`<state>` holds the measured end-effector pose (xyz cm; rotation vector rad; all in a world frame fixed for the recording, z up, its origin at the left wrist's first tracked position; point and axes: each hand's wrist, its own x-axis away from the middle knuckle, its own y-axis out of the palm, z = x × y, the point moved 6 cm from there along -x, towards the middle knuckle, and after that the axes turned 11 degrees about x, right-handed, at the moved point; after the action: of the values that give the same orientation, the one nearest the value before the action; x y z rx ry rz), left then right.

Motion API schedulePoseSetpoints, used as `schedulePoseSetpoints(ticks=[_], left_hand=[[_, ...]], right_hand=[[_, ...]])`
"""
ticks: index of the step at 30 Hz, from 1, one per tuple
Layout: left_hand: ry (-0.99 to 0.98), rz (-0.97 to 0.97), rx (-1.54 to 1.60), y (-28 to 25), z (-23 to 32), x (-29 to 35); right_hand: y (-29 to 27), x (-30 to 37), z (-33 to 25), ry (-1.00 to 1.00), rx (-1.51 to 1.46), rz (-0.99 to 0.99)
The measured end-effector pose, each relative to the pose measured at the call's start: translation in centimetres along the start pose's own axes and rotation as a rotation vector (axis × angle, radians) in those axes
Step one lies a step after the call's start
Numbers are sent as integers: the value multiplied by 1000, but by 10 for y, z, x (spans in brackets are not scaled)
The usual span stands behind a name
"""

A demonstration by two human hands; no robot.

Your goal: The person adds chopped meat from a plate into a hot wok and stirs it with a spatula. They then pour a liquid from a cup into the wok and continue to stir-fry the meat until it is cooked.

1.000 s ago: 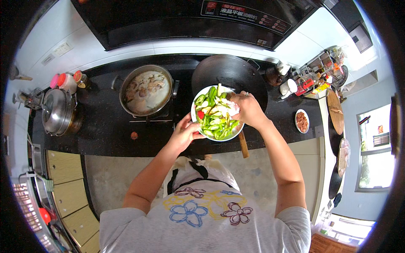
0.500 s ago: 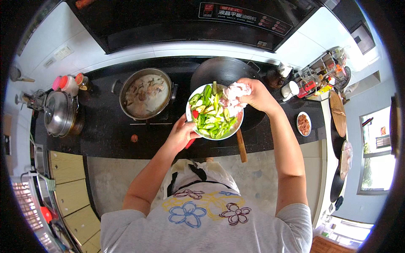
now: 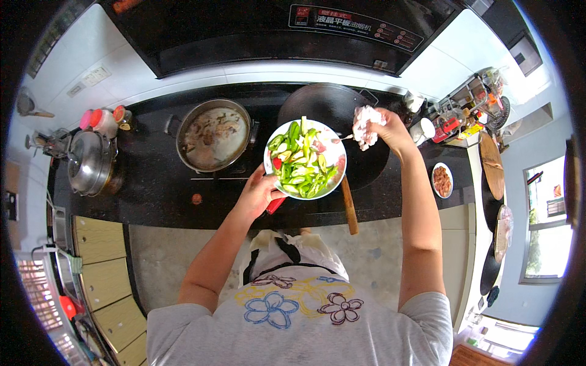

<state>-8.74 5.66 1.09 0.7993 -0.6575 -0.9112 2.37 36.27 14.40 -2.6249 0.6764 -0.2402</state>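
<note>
My left hand (image 3: pixel 261 190) grips the near left rim of a white plate (image 3: pixel 333 138), thumb over the edge. Sliced green peppers (image 3: pixel 300 163) cover much of the plate, with a bit of red among them. To the plate's right, my right hand (image 3: pixel 394 131) is closed on a clump of pale pinkish raw meat (image 3: pixel 365 127), held up in the air over the right part of a dark wok (image 3: pixel 317 100). The plate hides part of the wok. A wooden handle (image 3: pixel 349 207) sticks out below the plate, and a red handle (image 3: pixel 275 205) shows beside my left hand.
A wide pot (image 3: pixel 213 137) of cloudy liquid with pieces in it stands left of the wok. Further left are a lidded steel pot (image 3: pixel 91 161) and several jars (image 3: pixel 104 124). At right lie a small dish of brownish-red meat (image 3: pixel 441 180) and a condiment rack (image 3: pixel 455 116).
My right hand has lifted the meat clump off the plate and moved right with it. The plate has shifted slightly left, and its right side now shows bare.
</note>
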Motion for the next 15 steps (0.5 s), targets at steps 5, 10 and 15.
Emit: schedulePoseSetpoints(ticks=[5, 10, 15], left_hand=[[4, -43, 39, -3, 1, 1], [-7, -36, 33, 0, 1, 4], [-15, -30, 60, -4, -1, 5]], right_hand=[[8, -4, 56, 86, 54, -34], [12, -5, 78, 3, 572, -90], [25, 16, -8, -229, 788, 64]])
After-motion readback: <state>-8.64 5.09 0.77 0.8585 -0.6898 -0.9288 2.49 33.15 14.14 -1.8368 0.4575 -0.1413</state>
